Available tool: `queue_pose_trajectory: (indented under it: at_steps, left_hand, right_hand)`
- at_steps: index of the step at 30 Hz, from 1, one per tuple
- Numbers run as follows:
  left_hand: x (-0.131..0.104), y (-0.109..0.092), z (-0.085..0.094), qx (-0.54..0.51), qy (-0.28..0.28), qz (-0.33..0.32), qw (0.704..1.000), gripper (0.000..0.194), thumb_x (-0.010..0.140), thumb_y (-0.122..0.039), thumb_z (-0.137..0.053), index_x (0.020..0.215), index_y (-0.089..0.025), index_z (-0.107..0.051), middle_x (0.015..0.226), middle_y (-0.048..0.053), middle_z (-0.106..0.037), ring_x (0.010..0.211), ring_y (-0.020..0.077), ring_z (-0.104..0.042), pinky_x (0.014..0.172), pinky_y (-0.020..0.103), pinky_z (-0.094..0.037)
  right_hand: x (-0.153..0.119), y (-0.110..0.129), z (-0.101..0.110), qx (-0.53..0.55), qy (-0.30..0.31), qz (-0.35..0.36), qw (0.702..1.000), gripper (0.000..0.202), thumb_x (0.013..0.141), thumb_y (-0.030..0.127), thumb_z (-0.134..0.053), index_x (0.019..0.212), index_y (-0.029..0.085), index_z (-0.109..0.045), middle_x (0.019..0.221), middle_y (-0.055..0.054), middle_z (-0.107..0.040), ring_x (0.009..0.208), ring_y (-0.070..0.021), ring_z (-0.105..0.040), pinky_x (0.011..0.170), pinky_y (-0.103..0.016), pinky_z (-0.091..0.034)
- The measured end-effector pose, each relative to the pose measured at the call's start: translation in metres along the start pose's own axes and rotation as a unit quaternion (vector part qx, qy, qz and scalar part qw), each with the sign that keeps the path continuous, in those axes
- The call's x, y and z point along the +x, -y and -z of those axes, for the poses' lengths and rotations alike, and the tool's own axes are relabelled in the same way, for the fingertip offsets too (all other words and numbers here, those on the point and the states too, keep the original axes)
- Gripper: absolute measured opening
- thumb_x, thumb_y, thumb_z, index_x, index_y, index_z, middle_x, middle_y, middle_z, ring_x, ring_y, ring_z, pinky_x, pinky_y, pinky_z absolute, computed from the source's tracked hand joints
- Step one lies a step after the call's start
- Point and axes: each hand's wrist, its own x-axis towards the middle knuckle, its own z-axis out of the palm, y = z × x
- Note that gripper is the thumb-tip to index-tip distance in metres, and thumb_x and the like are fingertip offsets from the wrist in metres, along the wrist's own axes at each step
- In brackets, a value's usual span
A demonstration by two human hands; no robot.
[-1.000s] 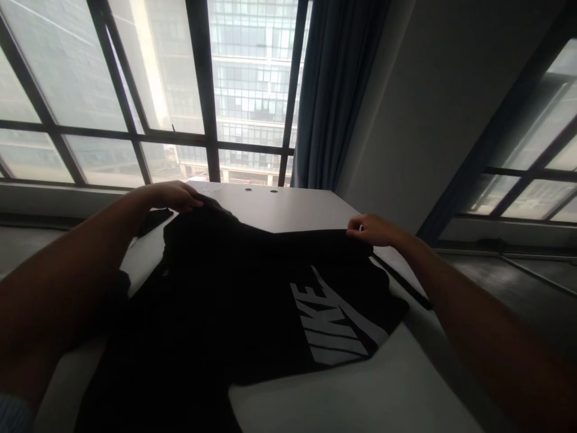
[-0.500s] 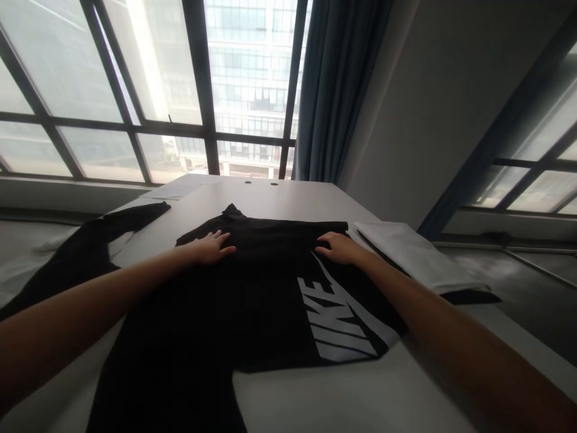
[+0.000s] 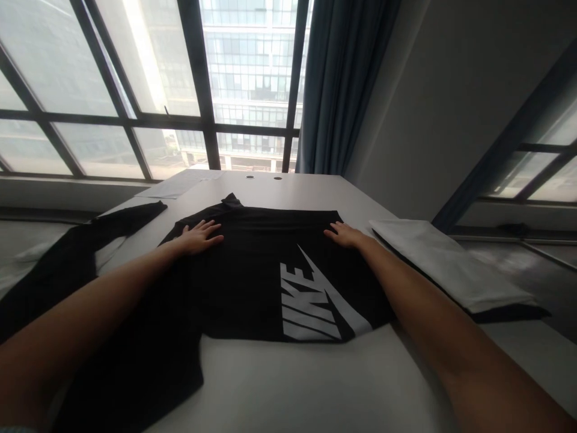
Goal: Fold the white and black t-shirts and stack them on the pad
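Note:
A black garment [image 3: 243, 282] with a large pale printed logo [image 3: 311, 300] lies spread over the white table [image 3: 293, 385]. My left hand [image 3: 199, 236] rests flat on its upper left part, fingers spread. On the upper right part lies my right hand [image 3: 342, 234], its fingers apart and touching the cloth near the far edge. Neither hand grips anything. A small corner of the garment [image 3: 231, 201] sticks up at the far edge, and a long black part runs down toward the lower left beneath my left forearm.
Another black garment [image 3: 67, 264] lies at the left edge of the table. Folded white and black cloth [image 3: 451, 261] lies to the right, beyond my right forearm. White sheets [image 3: 175, 185] are at the far left, before the window. A blue curtain [image 3: 345, 84] hangs behind.
The fold along the garment's far right edge now lies flatter. The logo has shifted left in view, and my hands are farther apart. The white cloth appears farther right.

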Motion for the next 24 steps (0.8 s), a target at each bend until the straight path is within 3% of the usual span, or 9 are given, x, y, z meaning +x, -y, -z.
queue_pose_trajectory:
  at_steps: [3, 5, 8, 10, 13, 15, 17, 20, 24]
  left_hand:
    - [0.024, 0.002, 0.000, 0.002, 0.007, 0.020, 1.000, 0.081, 0.095, -0.073, -0.026, 0.164, -0.030, -0.026, 0.172, 0.006, -0.011, 0.158, 0.0379, -0.006, 0.119, 0.072, -0.008]
    - [0.034, 0.004, 0.000, 0.000, 0.003, 0.029, 1.000, 0.081, 0.095, -0.074, -0.026, 0.164, -0.031, -0.027, 0.172, 0.006, -0.013, 0.158, 0.0383, -0.008, 0.119, 0.072, -0.010]
    - [0.038, 0.006, 0.004, 0.015, -0.022, 0.042, 0.999, 0.077, 0.097, -0.069, -0.027, 0.162, -0.028, -0.034, 0.171, 0.010, -0.020, 0.156, 0.0385, -0.016, 0.118, 0.070, -0.016]
    - [0.033, 0.004, 0.008, 0.055, -0.070, 0.043, 0.995, 0.070, 0.100, -0.063, -0.028, 0.157, -0.026, -0.043, 0.168, 0.013, -0.029, 0.154, 0.0384, -0.025, 0.117, 0.068, -0.020]
    - [0.015, -0.009, 0.014, 0.104, -0.138, 0.028, 0.985, 0.060, 0.102, -0.053, -0.029, 0.143, -0.021, -0.059, 0.153, 0.018, -0.052, 0.141, 0.0385, -0.045, 0.113, 0.060, -0.032]
    - [-0.004, -0.021, 0.016, 0.105, -0.124, 0.009, 0.987, 0.059, 0.101, -0.052, -0.031, 0.134, -0.018, -0.065, 0.141, 0.019, -0.062, 0.131, 0.0388, -0.055, 0.107, 0.054, -0.040]
    - [-0.028, -0.031, 0.017, 0.101, -0.093, -0.023, 0.990, 0.060, 0.099, -0.057, -0.034, 0.131, -0.019, -0.067, 0.138, 0.018, -0.063, 0.127, 0.0390, -0.057, 0.105, 0.052, -0.044]
    - [-0.066, -0.034, 0.017, 0.100, -0.062, -0.054, 0.992, 0.062, 0.096, -0.063, -0.038, 0.135, -0.024, -0.066, 0.145, 0.014, -0.060, 0.129, 0.0385, -0.057, 0.105, 0.051, -0.045]
    - [-0.108, -0.013, 0.017, 0.069, 0.003, 0.037, 0.997, 0.075, 0.086, -0.073, -0.048, 0.140, -0.024, -0.064, 0.148, 0.017, -0.058, 0.123, 0.0428, -0.062, 0.100, 0.051, -0.050]
  right_hand:
    - [0.013, 0.015, 0.006, -0.027, -0.011, -0.029, 0.999, 0.067, 0.104, 0.060, -0.030, 0.158, 0.020, -0.040, 0.168, -0.017, -0.029, 0.154, -0.0358, -0.028, 0.121, -0.062, -0.021]
    - [0.012, 0.022, 0.010, -0.037, -0.024, -0.024, 0.999, 0.067, 0.102, 0.061, -0.034, 0.156, 0.021, -0.043, 0.164, -0.018, -0.037, 0.150, -0.0367, -0.035, 0.119, -0.060, -0.025]
    - [-0.009, 0.022, 0.015, -0.029, -0.025, 0.000, 0.999, 0.070, 0.100, 0.063, -0.040, 0.154, 0.018, -0.044, 0.158, -0.019, -0.045, 0.145, -0.0340, -0.043, 0.117, -0.048, -0.034]
    - [-0.032, 0.016, 0.017, -0.028, -0.019, -0.014, 0.999, 0.071, 0.100, 0.061, -0.041, 0.151, 0.012, -0.047, 0.152, -0.023, -0.050, 0.140, -0.0346, -0.049, 0.113, -0.044, -0.039]
    - [-0.073, 0.001, 0.019, -0.025, -0.034, -0.079, 0.996, 0.072, 0.100, 0.061, -0.044, 0.146, 0.006, -0.052, 0.144, -0.028, -0.057, 0.134, -0.0375, -0.055, 0.109, -0.045, -0.042]
    - [-0.098, -0.011, 0.020, 0.007, -0.062, -0.104, 0.993, 0.074, 0.098, 0.061, -0.049, 0.145, 0.005, -0.052, 0.141, -0.029, -0.059, 0.132, -0.0374, -0.057, 0.108, -0.044, -0.044]
    - [-0.120, -0.021, 0.021, 0.074, -0.068, -0.097, 0.990, 0.074, 0.095, 0.060, -0.056, 0.145, 0.006, -0.053, 0.134, -0.026, -0.065, 0.126, -0.0353, -0.062, 0.103, -0.041, -0.048]
    - [-0.144, -0.029, 0.026, 0.229, -0.002, -0.032, 0.973, 0.071, 0.090, 0.049, -0.068, 0.149, 0.012, -0.051, 0.117, -0.017, -0.074, 0.106, -0.0274, -0.070, 0.090, -0.035, -0.055]
    - [-0.159, -0.028, 0.031, 0.373, 0.062, 0.030, 0.925, 0.073, 0.084, 0.028, -0.074, 0.151, 0.017, -0.048, 0.105, -0.009, -0.074, 0.092, -0.0191, -0.069, 0.077, -0.026, -0.055]
